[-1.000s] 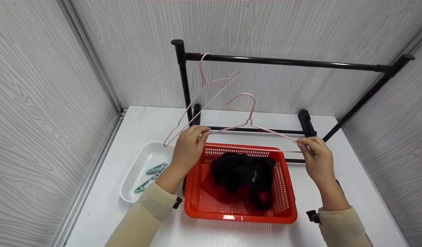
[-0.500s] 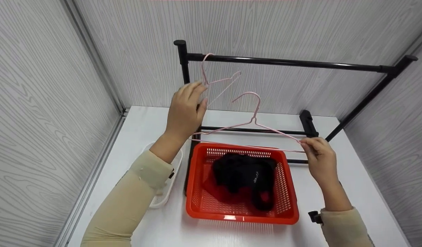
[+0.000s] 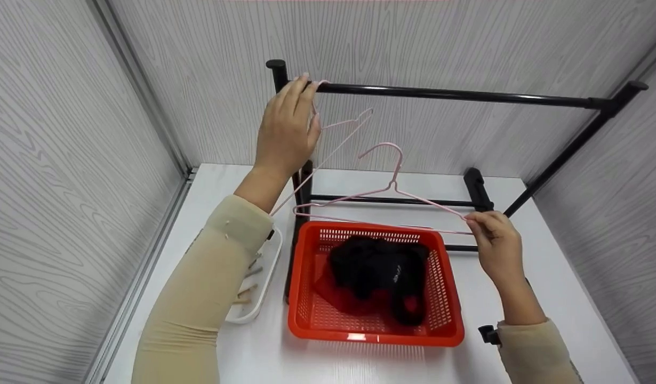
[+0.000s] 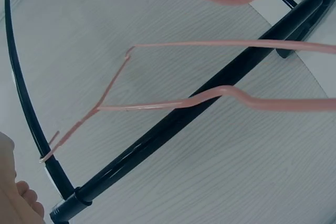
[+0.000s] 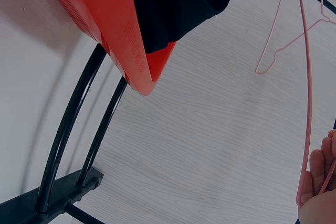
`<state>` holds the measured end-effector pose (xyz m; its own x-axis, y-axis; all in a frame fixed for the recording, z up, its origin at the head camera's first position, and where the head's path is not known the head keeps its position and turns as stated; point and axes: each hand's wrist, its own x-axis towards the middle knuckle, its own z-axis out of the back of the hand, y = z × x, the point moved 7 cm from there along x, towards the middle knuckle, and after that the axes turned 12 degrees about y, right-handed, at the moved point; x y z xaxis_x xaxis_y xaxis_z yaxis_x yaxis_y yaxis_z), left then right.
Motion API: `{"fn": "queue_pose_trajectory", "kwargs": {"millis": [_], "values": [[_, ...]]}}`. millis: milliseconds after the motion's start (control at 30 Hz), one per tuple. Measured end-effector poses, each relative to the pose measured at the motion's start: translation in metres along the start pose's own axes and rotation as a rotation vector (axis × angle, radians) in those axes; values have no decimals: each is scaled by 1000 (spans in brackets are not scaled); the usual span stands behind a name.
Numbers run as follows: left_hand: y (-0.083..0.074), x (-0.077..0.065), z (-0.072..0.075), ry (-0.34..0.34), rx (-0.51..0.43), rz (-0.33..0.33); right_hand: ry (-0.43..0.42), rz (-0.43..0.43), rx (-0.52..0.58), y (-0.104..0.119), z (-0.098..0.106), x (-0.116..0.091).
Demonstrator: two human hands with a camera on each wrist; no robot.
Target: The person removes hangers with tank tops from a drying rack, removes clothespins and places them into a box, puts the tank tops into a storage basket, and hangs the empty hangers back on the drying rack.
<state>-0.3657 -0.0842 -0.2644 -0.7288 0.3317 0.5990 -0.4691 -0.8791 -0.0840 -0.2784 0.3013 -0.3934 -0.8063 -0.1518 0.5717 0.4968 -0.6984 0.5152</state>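
Observation:
Pinched by its right corner, a pink clothes hanger point(image 3: 394, 185) is in my right hand point(image 3: 496, 242), its hook up and its left end free above the basket. My left hand point(image 3: 285, 122) is raised at the left end of the black rail point(image 3: 440, 95), fingers straight and pointing up. Close beside it a second pink hanger point(image 3: 341, 143) hangs on that rail; in the left wrist view this hanger's hook point(image 4: 52, 148) lies just off the hand point(image 4: 16, 192). Whether the fingertips touch the rail cannot be told. In the right wrist view the right hand point(image 5: 323, 177) grips the wire.
A red perforated basket point(image 3: 376, 338) with black and red clothing point(image 3: 378, 272) stands before the rack. To its left, a white tray point(image 3: 272, 282) holding clips is partly behind my left forearm. Patterned panels point(image 3: 56, 213) enclose the white table point(image 3: 552, 298).
My left hand has let go of the held hanger's left end and risen to the rail, beside the hanging hanger's hook. My right hand has stayed nearly still, holding its hanger.

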Motion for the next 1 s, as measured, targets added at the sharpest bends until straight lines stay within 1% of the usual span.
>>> {"fn": "queue_pose_trajectory", "kwargs": {"millis": [100,233,300,367,467,567,667,833,900,1000], "values": [[8,6,-4,70,2,33,7,-2,-3,-1,0,0],[18,7,-10,184,24,92,12,-1,-4,-1,1,0],[20,8,-12,231,34,112,6,-4,-10,-1,3,1],[20,10,-12,261,36,125,-6,-9,-8,-2,5,2],[21,12,-12,276,22,143,-28,-19,-8,-2,11,6],[22,13,-13,266,5,157,-37,-30,-20,-1,16,11],[23,13,-15,259,-1,161,-49,-42,-48,0,24,18],[23,12,-17,260,4,164,-88,-61,-119,7,42,33],[22,12,-18,273,8,170,-108,-78,-144,10,49,38],[19,12,-20,315,16,189,-136,-107,-173,14,60,46]]}}
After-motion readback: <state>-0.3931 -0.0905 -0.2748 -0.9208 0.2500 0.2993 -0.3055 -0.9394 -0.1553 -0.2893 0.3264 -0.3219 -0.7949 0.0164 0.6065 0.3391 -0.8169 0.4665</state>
